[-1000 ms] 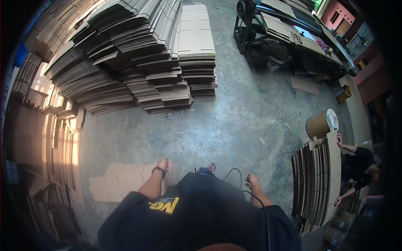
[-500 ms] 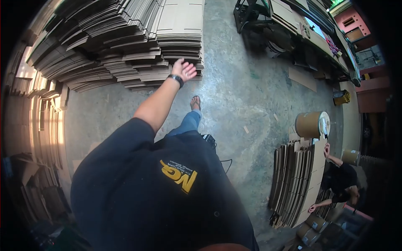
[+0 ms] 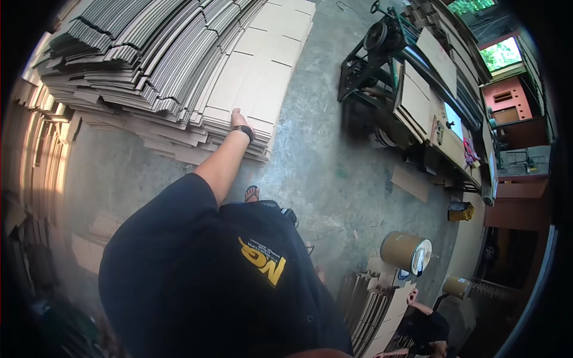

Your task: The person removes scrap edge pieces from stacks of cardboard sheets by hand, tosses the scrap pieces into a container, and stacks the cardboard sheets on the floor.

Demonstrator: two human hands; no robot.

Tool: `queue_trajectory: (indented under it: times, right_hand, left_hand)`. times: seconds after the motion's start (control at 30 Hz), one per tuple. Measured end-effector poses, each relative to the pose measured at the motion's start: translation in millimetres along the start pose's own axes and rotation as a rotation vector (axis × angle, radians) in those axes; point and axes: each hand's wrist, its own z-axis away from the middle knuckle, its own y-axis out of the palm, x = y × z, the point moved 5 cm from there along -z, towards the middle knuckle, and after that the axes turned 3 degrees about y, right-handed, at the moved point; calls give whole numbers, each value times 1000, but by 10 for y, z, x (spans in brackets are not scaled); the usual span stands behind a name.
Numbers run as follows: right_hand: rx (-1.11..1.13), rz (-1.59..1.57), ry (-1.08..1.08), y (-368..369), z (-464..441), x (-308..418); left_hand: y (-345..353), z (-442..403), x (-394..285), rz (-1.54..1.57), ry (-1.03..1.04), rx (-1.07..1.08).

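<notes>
My left hand (image 3: 240,121), with a dark watch (image 3: 245,131) on its wrist, is at the near edge of a tall stack of flat cardboard sheets (image 3: 262,65). A thumb-like part lies over the top sheet; the other fingers are hidden, so I cannot tell if they are closed around the board. The sheets are pale brown with dark slots cut in them. Beside this stack on the left stand more bundles of folded cardboard (image 3: 143,53). My right hand is not recognisable; a small skin-toned patch beside my shirt is too unclear to name.
A dark machine (image 3: 376,53) and a long table bearing cardboard (image 3: 418,101) stand at the right. A cardboard drum (image 3: 403,250) is at lower right, near another person (image 3: 427,328) beside upright cardboard sheets (image 3: 370,304). My sandalled foot (image 3: 252,193) is on the concrete floor.
My view has shifted, and the cardboard stack is closer. My left hand, open with its palm showing before, has reached the stack's near edge. The other person appears lower in view.
</notes>
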Motion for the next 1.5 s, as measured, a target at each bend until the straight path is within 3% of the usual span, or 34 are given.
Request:
queue_trajectory:
  times: [0.07,0.13,0.2,0.37,0.4,0.47,0.6,0.73,0.83,0.97,1.07,1.2,1.33,1.4,1.5]
  right_hand:
    - [-5,-199,10,306,-106,427]
    - [55,-117,-95,581,-190,908]
    - [119,-77,-33,832,-324,1317]
    - [192,141,-19,1604,-729,2448]
    - [204,178,-24,1709,-1209,2667]
    - [259,313,18,2259,-1068,3245]
    - [399,595,-87,3488,-960,4329]
    - [533,849,-319,4978,-267,5102]
    - [831,929,-333,6007,346,5111]
    - [1089,902,-149,6822,961,4648]
    - [961,903,-154,6928,903,4355]
    - [999,1077,-177,6549,930,4207]
    - [782,1087,-403,6423,950,4670]
    - [780,1138,-581,6700,584,5153]
    - [717,1088,-945,7227,799,5884]
  left_hand:
    - [104,396,-73,6,-61,31]
    - [125,611,-100,-4,-76,-7]
    - [82,463,-29,-62,-130,-60]
    - [188,90,297,-78,-14,167]
    - [259,346,298,-136,-16,101]
    - [400,588,389,-79,66,200]
    - [335,350,572,19,232,22]
    - [217,630,538,-153,284,-223]
    - [128,696,600,-64,386,-259]
    - [75,959,665,72,407,-374]
    - [-108,1045,693,140,484,-253]
    - [-701,1144,739,158,455,-202]
    - [-1454,1256,816,131,424,-188]
    - [-1844,1211,910,121,402,-195]
    - [-2189,1237,1012,139,320,-163]
